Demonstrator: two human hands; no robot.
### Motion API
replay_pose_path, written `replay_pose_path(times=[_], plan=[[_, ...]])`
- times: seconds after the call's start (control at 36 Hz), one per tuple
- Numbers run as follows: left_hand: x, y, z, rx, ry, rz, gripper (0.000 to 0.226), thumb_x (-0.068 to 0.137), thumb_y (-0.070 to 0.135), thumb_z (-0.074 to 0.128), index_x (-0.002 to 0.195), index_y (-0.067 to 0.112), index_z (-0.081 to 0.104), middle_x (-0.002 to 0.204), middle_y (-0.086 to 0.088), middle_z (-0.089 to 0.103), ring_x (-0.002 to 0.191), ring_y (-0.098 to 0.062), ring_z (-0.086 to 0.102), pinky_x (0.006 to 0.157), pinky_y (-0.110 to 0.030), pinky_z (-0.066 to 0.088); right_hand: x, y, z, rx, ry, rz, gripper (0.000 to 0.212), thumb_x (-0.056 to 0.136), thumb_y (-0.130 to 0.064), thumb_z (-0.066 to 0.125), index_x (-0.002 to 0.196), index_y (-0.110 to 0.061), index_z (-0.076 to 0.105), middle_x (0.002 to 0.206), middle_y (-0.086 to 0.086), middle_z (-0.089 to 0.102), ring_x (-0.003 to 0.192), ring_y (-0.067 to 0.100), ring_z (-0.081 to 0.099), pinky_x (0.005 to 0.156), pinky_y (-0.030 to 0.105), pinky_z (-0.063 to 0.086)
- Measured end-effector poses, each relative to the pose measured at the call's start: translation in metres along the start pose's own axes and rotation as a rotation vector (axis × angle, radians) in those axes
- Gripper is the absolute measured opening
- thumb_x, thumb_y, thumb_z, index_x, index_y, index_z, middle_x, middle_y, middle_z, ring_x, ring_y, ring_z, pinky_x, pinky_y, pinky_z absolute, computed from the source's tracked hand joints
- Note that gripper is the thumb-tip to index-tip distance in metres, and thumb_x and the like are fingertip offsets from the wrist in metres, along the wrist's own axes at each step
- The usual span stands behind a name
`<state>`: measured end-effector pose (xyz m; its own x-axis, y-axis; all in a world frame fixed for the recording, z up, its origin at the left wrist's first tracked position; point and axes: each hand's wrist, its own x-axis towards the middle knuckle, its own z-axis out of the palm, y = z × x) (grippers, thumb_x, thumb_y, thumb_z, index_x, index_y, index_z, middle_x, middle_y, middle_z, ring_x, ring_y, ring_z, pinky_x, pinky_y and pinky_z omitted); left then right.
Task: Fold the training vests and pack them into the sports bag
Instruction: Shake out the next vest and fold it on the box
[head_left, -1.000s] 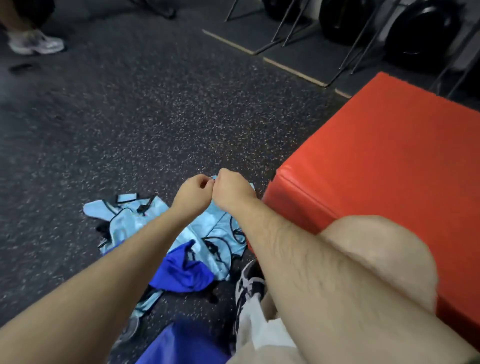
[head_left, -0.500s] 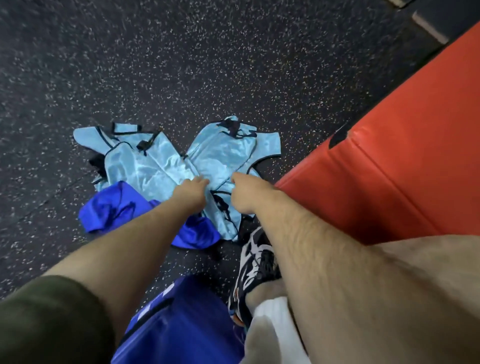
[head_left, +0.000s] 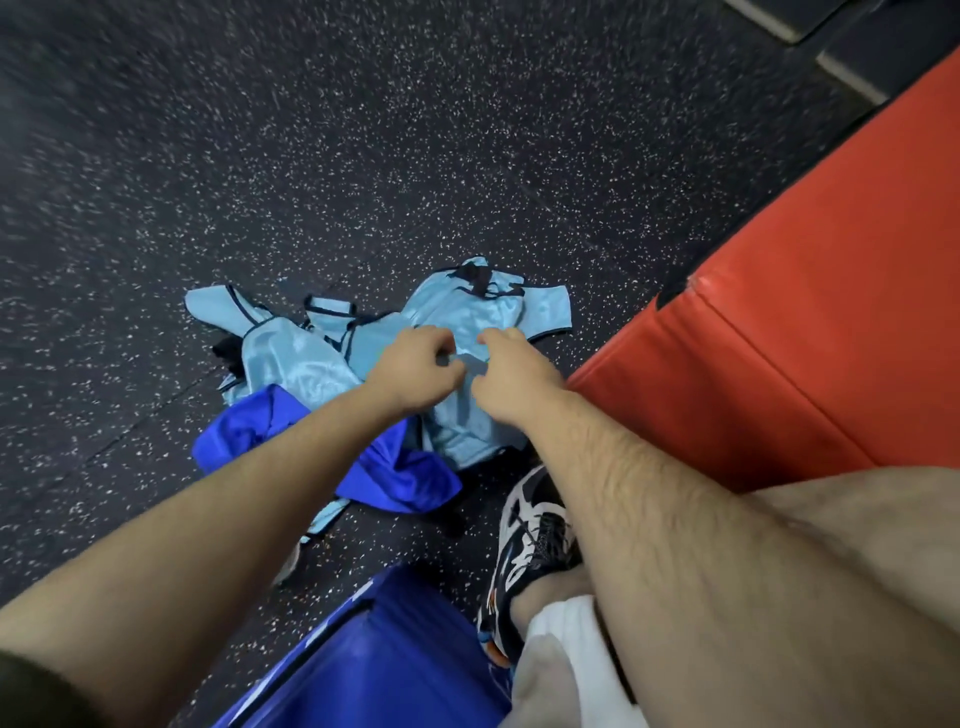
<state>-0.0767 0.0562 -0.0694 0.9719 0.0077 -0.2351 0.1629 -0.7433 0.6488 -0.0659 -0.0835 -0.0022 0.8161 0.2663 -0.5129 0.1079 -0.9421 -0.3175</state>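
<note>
Nearest, at the bottom edge, the blue sports bag (head_left: 374, 660) is sitting on the floor between the person's forearms. A black-and-white shoe (head_left: 530, 535) is standing just right of it. Beyond the bag, a royal blue vest (head_left: 405, 483) is lying crumpled, partly under the left forearm. Further out, the left hand (head_left: 415, 369) and right hand (head_left: 514, 374) are working close together over the light blue vest (head_left: 493, 312). Both are curling their fingers down and pinching its fabric near the middle. That vest is lying spread on the floor, with its black-trimmed end pointing to the far side. A second light blue vest (head_left: 291, 358) is lying just left of it, touching it. A red padded box (head_left: 805, 338) is filling the right side. The dark speckled floor (head_left: 415, 130) is stretching away beyond.
</note>
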Motion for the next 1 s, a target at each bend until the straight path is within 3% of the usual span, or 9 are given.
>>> replay_pose_path(times=[0.08,0.14,0.19,0.22,0.42,0.58,0.75,0.83,1.0], plan=[[-0.011,0.022,-0.018,-0.099,0.063,0.108,0.013,0.075,0.028,0.052,0.072,0.015,0.05,0.066,0.0,0.05,0.068,-0.024,0.048,0.06,-0.032,0.033,-0.004,-0.006,-0.007,0.12,0.071,-0.015,0.053,0.093,-0.023,0.055,0.144,-0.022,0.043,0.147,0.004,0.045,0.127,0.028,0.052,0.1,0.038,0.046],[-0.017,0.034,-0.029,-0.139,0.118,0.163,0.013,0.079,0.025,0.051,0.077,0.012,0.051,0.066,-0.004,0.054,0.065,-0.024,0.047,0.059,-0.036,0.036,-0.007,-0.012,-0.014,0.145,0.144,-0.017,0.028,0.094,-0.02,0.052,0.122,-0.019,0.058,0.124,0.007,0.062,0.113,0.031,0.059,0.081,0.033,0.046],[-0.021,0.042,-0.038,-0.151,0.167,0.213,0.008,0.09,0.018,0.054,0.087,0.01,0.053,0.074,-0.003,0.057,0.069,-0.02,0.046,0.064,-0.036,0.035,-0.012,-0.02,-0.023,0.139,0.237,-0.017,0.007,0.097,-0.018,0.048,0.094,-0.016,0.054,0.107,0.009,0.066,0.1,0.032,0.061,0.07,0.031,0.036],[-0.024,0.045,-0.042,-0.16,0.183,0.239,0.004,0.094,0.015,0.054,0.092,0.011,0.053,0.078,0.0,0.055,0.071,-0.015,0.044,0.065,-0.032,0.032,-0.016,-0.023,-0.028,0.143,0.279,-0.023,0.008,0.098,-0.017,0.047,0.09,-0.017,0.049,0.106,0.011,0.065,0.098,0.032,0.06,0.069,0.031,0.034],[-0.034,0.065,-0.061,-0.253,0.19,0.226,0.01,0.098,0.018,0.053,0.108,0.019,0.051,0.094,0.007,0.057,0.076,-0.01,0.051,0.072,-0.027,0.038,-0.047,-0.028,-0.072,0.246,0.461,-0.068,0.013,0.099,-0.017,0.049,0.1,-0.009,0.06,0.108,0.01,0.064,0.101,0.03,0.057,0.079,0.036,0.041],[-0.036,0.118,-0.093,-0.193,0.27,0.287,0.008,0.094,0.011,0.053,0.088,0.014,0.056,0.08,0.005,0.054,0.074,-0.013,0.048,0.065,-0.031,0.033,-0.084,-0.03,-0.12,0.414,0.606,-0.131,0.012,0.093,-0.012,0.05,0.1,-0.015,0.06,0.105,0.005,0.066,0.097,0.025,0.06,0.081,0.035,0.045],[-0.05,0.205,-0.136,-0.265,0.354,0.474,0.014,0.092,0.009,0.055,0.095,0.021,0.061,0.085,0.011,0.06,0.076,0.003,0.053,0.064,-0.012,0.037,-0.13,-0.02,-0.172,0.528,0.706,-0.242,0.013,0.09,-0.02,0.065,0.104,-0.019,0.065,0.1,-0.001,0.067,0.091,0.016,0.061,0.076,0.028,0.044],[-0.061,0.248,-0.147,-0.278,0.372,0.568,0.009,0.095,0.009,0.055,0.092,0.015,0.061,0.083,0.003,0.063,0.075,-0.006,0.055,0.064,-0.016,0.04,-0.156,-0.007,-0.206,0.552,0.818,-0.245,0.004,0.091,-0.015,0.063,0.092,-0.017,0.066,0.09,-0.001,0.066,0.083,0.016,0.06,0.068,0.028,0.04],[-0.071,0.319,-0.156,-0.242,0.347,0.659,0.008,0.093,0.023,0.061,0.092,0.018,0.055,0.081,0.001,0.06,0.07,-0.012,0.052,0.066,-0.03,0.044,-0.219,0.029,-0.27,0.55,1.075,-0.299,0.017,0.091,-0.01,0.061,0.082,-0.025,0.058,0.077,-0.013,0.06,0.079,0.01,0.055,0.061,0.014,0.036]])
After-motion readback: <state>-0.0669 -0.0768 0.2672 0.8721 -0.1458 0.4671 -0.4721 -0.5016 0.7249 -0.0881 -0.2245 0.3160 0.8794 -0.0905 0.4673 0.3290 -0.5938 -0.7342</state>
